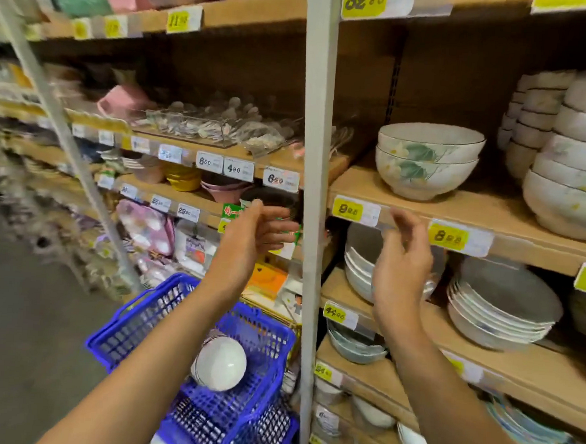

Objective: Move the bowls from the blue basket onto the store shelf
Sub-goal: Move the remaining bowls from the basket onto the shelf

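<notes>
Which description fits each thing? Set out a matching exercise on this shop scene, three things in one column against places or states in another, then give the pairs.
Things:
1. white bowl
2. leaf-patterned bowls
3. left hand

Descriptions:
A. stacked in a pair on the shelf
B. raised, open and empty
C. upside down in the blue basket

Pairs: 1-C, 2-A, 3-B

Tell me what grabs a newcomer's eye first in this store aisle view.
Two bare hands, left hand and right hand, are raised empty before the shelves. Below them a blue basket holds white bowls lying overturned. Right of the post, two leaf-patterned bowls sit stacked on the shelf.
</notes>
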Available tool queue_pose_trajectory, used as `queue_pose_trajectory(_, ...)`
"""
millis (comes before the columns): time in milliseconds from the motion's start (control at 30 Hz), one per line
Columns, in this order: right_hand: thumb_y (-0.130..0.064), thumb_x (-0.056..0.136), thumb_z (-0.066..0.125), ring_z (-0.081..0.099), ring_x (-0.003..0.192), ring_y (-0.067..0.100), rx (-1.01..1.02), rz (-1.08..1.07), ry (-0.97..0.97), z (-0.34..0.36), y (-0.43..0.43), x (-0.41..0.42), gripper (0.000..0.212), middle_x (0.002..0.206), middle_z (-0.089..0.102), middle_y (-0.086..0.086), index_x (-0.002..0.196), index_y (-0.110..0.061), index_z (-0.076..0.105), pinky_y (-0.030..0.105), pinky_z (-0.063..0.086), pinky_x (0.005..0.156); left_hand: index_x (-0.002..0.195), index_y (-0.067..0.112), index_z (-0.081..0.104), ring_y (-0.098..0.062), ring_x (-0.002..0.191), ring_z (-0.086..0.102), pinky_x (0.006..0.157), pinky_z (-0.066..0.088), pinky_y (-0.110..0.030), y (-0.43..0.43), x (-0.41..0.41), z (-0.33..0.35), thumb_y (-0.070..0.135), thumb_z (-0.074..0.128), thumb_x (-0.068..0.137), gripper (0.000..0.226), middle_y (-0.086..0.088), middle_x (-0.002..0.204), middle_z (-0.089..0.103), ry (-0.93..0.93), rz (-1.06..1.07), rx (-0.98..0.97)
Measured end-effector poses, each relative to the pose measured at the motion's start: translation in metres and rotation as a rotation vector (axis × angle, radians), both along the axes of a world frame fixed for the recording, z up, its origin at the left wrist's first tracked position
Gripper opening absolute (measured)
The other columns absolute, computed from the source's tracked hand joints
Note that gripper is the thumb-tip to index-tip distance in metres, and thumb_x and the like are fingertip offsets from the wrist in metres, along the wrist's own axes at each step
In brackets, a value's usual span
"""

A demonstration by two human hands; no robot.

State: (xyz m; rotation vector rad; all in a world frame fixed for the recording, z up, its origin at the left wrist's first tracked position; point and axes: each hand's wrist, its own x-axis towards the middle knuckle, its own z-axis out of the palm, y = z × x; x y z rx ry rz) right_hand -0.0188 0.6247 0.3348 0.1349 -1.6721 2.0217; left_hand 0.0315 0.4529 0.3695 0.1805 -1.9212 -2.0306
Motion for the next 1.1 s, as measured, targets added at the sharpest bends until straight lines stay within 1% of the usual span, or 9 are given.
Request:
queue_pose_trajectory(200,-0.003,0.094,0.049,0.061,0.067,0.0,0.109,0.309,-0.225,-0.071,-0.059,0.019,0.03,0.079,0.07,-0.008,0.085,-0.026,0.065,0.011,0.048,0.063,0.096,0.004,0.064,-0.026,0.075,0.066,0.072,0.051,-0.031,-0.055,0.024,-0.057,0.025,0.026,0.105,0.044,-0.011,0.084,0.072,-0.14,0.13,0.021)
queue_pose_trajectory(300,-0.001,0.095,0.045,0.065,0.073,0.01,0.237,0.469,-0.399,-0.112,-0.096,0.016,0.03,0.08,0.069,0.001,0.08,-0.02,0.064,0.022,0.05,0.069,0.097,0.008,0.067,-0.021,0.077,0.07,0.073,0.053,-0.03,-0.093,0.027,-0.093,0.025,0.032,0.104,0.04,-0.008,0.086,0.075,-0.224,0.169,-0.048)
queue_pose_trajectory(400,-0.004,0.095,0.047,0.062,0.067,0.014,0.314,0.578,-0.599,-0.157,-0.134,0.014,0.028,0.075,0.066,0.004,0.077,-0.017,0.065,0.027,0.051,0.067,0.094,0.012,0.068,-0.021,0.076,0.07,0.075,0.054,-0.033,-0.134,0.028,-0.129,0.022,0.036,0.103,0.035,-0.009,0.088,0.076,-0.323,0.199,-0.119)
queue_pose_trajectory(567,-0.009,0.096,0.051,0.055,0.06,0.018,0.403,0.634,-0.928,-0.232,-0.188,0.003,0.022,0.07,0.061,0.007,0.079,-0.005,0.064,0.027,0.044,0.057,0.093,0.014,0.067,-0.022,0.076,0.069,0.062,0.051,-0.024,-0.208,0.019,-0.188,0.016,0.038,0.101,0.03,-0.007,0.087,0.074,-0.487,0.198,-0.218)
queue_pose_trajectory(700,-0.005,0.096,0.046,0.046,0.05,0.018,0.394,0.546,-1.143,-0.272,-0.225,-0.008,0.027,0.065,0.05,0.01,0.07,-0.01,0.051,0.02,0.033,0.043,0.093,0.004,0.066,-0.025,0.077,0.068,0.068,0.05,-0.033,-0.266,-0.009,-0.234,0.017,0.046,0.1,0.025,-0.013,0.089,0.072,-0.611,0.102,-0.283)
queue_pose_trajectory(867,-0.008,0.096,0.049,0.046,0.045,0.014,0.409,0.439,-1.328,-0.307,-0.254,-0.01,0.026,0.062,0.048,0.008,0.07,-0.012,0.049,0.019,0.033,0.036,0.077,0.011,0.061,-0.026,0.078,0.064,0.062,0.045,-0.026,-0.31,-0.045,-0.284,0.015,0.045,0.099,0.027,-0.014,0.087,0.071,-0.766,-0.098,-0.386)
queue_pose_trajectory(1000,-0.018,0.099,0.046,0.037,0.053,0.018,0.397,0.43,-1.484,-0.331,-0.268,-0.005,0.017,0.065,0.039,0.007,0.083,-0.015,0.051,0.021,0.03,0.047,0.076,0.002,0.056,-0.02,0.072,0.051,0.068,0.045,-0.04,-0.322,-0.067,-0.316,0.014,0.046,0.096,0.026,-0.023,0.078,0.057,-0.849,-0.24,-0.496)
queue_pose_trajectory(1067,-0.019,0.099,0.044,0.05,0.062,0.024,0.383,0.425,-1.541,-0.348,-0.275,-0.006,0.016,0.072,0.05,0.013,0.093,-0.012,0.057,0.028,0.042,0.059,0.074,0.001,0.052,-0.021,0.064,0.044,0.062,0.04,-0.035,-0.32,-0.073,-0.329,0.017,0.046,0.097,0.029,-0.023,0.072,0.049,-0.873,-0.297,-0.558)
queue_pose_trajectory(1100,-0.017,0.099,0.043,0.059,0.072,0.03,0.371,0.406,-1.574,-0.359,-0.279,-0.007,0.02,0.082,0.057,0.018,0.105,-0.007,0.06,0.035,0.051,0.073,0.075,0.003,0.052,-0.021,0.064,0.043,0.06,0.036,-0.031,-0.318,-0.075,-0.335,0.017,0.046,0.098,0.028,-0.021,0.073,0.05,-0.884,-0.323,-0.568)
